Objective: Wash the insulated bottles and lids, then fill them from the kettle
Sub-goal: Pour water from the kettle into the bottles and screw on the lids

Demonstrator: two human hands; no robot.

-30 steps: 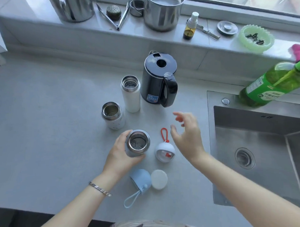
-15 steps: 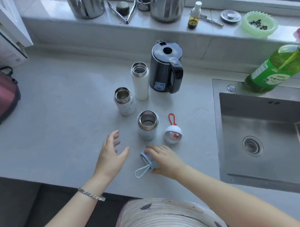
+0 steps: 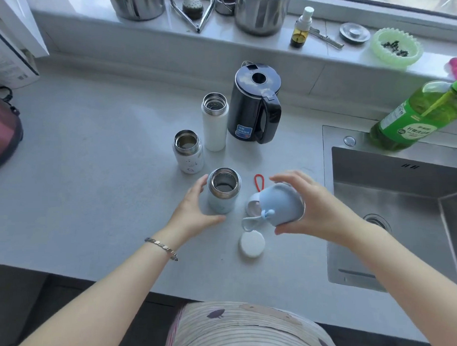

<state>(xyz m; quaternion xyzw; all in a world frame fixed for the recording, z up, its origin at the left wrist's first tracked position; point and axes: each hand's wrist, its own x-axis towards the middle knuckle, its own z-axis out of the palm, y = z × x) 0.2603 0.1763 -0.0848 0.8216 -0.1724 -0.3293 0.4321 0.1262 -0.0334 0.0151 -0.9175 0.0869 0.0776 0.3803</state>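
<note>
Gripping blue lid (image 3: 280, 203) — right hand (image 3: 321, 215) fingers curled round it, thumb beneath; left hand (image 3: 192, 207) fingers cup blue bottle (image 3: 222, 198).

A black kettle (image 3: 250, 114), white bottle (image 3: 214, 131), speckled bottle (image 3: 189, 161) and blue bottle (image 3: 222, 198) stand on the grey countertop (image 3: 92, 194). A white lid (image 3: 251, 244) lies flat.

Both forearms enter from 6 o'clock. My left hand (image 3: 192, 210) curves round the bottle (image 3: 222, 198) from its 9 o'clock side. My right hand (image 3: 322, 209), at 3 o'clock, grips the blue lid (image 3: 283, 203), thumb nearest me.
</note>
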